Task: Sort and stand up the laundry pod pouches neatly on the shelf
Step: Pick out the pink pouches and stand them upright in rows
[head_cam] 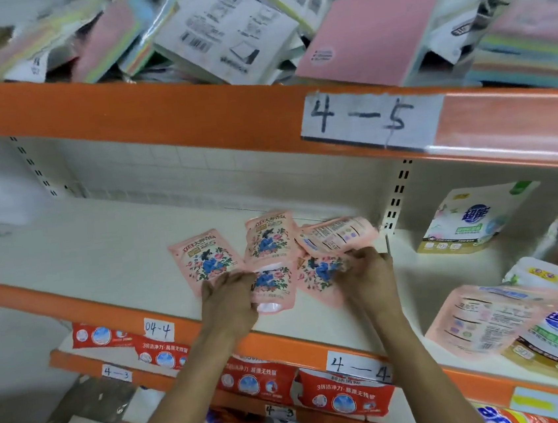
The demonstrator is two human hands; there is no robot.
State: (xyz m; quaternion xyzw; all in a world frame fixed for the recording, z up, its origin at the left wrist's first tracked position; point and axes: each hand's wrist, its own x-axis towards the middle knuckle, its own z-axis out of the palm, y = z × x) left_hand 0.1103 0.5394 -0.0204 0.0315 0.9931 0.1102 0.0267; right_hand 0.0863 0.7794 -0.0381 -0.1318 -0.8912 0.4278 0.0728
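I look down on a white shelf (pixel 109 249) with an orange front lip that carries a handwritten label 4—4 (pixel 359 364). Five pink floral laundry pod pouches (pixel 268 238) lie in a loose, overlapping cluster near the middle of the shelf, and none of them stands. The leftmost pouch (pixel 207 258) lies flat, face up. A back-facing pouch (pixel 338 234), printed text side up, lies across the cluster's right end, just beside the slotted upright (pixel 394 195) between bays. Right of that upright stands a white-and-gold detergent bag (pixel 461 223). A larger pink bag (pixel 488 320) leans nearer the front edge.

Bare white board shows left of the cluster and behind it as far as the back wall. The upper shelf (pixel 157 117) hangs close overhead, heaped with sticky note packs (pixel 373 36).

My left hand (pixel 228 302) reaches over the lip, fingers curled around the left edge of the front middle pouch (pixel 272 288) and touching the leftmost pouch. My right hand (pixel 370 270) has its fingers bent together, pinching the lower edge of the back-facing pouch above the front right pouch (pixel 318 272).
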